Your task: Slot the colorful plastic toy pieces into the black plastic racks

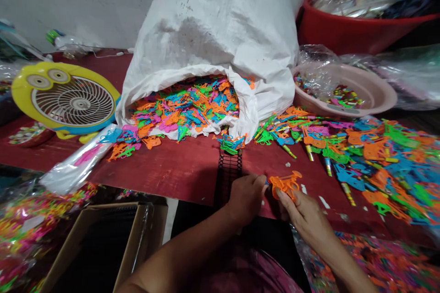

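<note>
Forearms (192,247) forward, we pinched orange toy (283,182) in right fingers (289,208), blue bit (266,182) in left fingers (255,184), all nearly closed; steady alignment seemed best.

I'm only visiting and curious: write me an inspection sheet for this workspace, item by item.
Surface: red tabletop, scuffed.
Job's things: orange plastic in hand; colourful pieces heaped at right, others in the open white sack.
Clutter: white scraps near the right hand.
Hands: right holds the orange plastic; left hand closed beside it, grip partly hidden.
Cables: white cord behind the yellow fan.
Surroundings: open cardboard box lower left; pink basin and red tub at right.
</note>
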A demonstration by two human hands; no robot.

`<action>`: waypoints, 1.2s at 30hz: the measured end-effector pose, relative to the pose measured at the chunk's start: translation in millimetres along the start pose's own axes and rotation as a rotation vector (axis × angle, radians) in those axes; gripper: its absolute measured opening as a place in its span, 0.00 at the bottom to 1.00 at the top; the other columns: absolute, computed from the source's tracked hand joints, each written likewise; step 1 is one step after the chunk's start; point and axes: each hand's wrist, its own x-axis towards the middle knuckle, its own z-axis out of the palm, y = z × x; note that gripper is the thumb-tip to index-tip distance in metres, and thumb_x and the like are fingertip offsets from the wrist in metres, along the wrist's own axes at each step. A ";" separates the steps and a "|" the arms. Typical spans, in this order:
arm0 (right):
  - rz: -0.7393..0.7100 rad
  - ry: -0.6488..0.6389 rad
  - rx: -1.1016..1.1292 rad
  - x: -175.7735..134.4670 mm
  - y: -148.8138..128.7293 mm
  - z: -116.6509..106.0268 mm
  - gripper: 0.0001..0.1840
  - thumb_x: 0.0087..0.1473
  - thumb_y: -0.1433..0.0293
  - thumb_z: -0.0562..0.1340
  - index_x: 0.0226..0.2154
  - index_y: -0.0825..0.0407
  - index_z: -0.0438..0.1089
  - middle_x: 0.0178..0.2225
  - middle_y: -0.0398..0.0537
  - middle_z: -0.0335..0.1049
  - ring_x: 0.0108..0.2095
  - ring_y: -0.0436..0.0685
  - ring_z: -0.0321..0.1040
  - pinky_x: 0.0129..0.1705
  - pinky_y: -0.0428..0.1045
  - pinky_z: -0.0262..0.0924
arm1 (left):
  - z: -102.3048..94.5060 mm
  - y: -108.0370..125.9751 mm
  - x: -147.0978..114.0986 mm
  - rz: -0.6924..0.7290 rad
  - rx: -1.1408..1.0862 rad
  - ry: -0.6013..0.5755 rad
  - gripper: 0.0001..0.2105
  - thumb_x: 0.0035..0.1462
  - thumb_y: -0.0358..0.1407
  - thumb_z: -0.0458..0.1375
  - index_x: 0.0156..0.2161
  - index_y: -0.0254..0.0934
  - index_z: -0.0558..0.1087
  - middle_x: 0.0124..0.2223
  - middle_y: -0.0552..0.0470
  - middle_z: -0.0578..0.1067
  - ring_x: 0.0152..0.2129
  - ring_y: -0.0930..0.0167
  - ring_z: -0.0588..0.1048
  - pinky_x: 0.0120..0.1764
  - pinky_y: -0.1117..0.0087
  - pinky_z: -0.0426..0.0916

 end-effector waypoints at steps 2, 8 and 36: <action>0.025 -0.032 0.031 1.1 1.3 -0.3 0.23 0.63 0.55 0.50 0.21 0.48 0.61 0.18 0.42 0.64 0.20 0.52 0.61 0.25 0.47 0.53 | -0.9 0.9 0.8 -0.008 -0.012 -0.009 0.10 0.66 0.35 0.50 0.43 0.37 0.72 0.37 0.47 0.78 0.34 0.67 0.76 0.35 0.70 0.65; 0.149 -0.161 0.274 7.3 2.4 5.5 0.21 0.63 0.53 0.52 0.25 0.49 0.61 0.20 0.40 0.62 0.22 0.50 0.60 0.25 0.46 0.54 | -14.8 5.2 10.1 -0.176 -0.184 -0.109 0.08 0.62 0.33 0.53 0.33 0.38 0.72 0.34 0.51 0.77 0.31 0.69 0.74 0.31 0.73 0.61; 0.258 0.174 0.783 85.5 16.8 62.7 0.22 0.40 0.55 0.72 0.33 0.54 0.76 0.27 0.49 0.75 0.27 0.56 0.71 0.28 0.49 0.66 | -38.5 -52.3 -16.1 -0.114 -0.105 0.153 0.09 0.60 0.33 0.58 0.45 0.41 0.75 0.44 0.51 0.77 0.43 0.64 0.71 0.46 0.63 0.63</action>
